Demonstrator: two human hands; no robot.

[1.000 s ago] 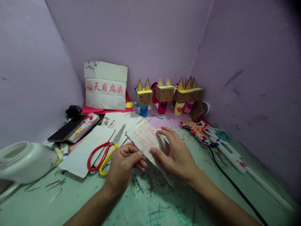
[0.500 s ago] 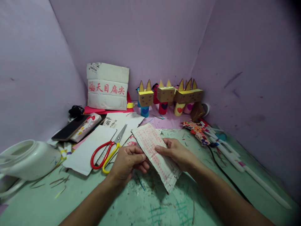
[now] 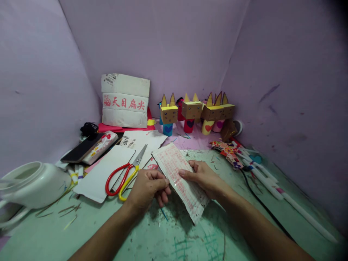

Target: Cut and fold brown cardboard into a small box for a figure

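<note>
A long strip of paper printed with a red grid (image 3: 176, 170) lies slanted over the green table, its far end pointing towards the back. My left hand (image 3: 148, 190) pinches its left edge with closed fingers. On the other side my right hand (image 3: 202, 175) grips the strip, thumb on top and fingers curled round the right edge. Just left of my left hand lie scissors with red and yellow handles (image 3: 123, 175), resting on white card (image 3: 104, 172).
Several cardboard figures with pointed ears (image 3: 191, 112) stand at the back by a white box with red characters (image 3: 125, 101). A white jug (image 3: 32, 185) sits far left, a phone (image 3: 81, 148) behind it. White paper rolls (image 3: 268, 177) and a black cable (image 3: 261, 203) lie right.
My right hand went from lying flat and open on the strip to gripping its right edge. The strip now sits slightly lifted between both hands.
</note>
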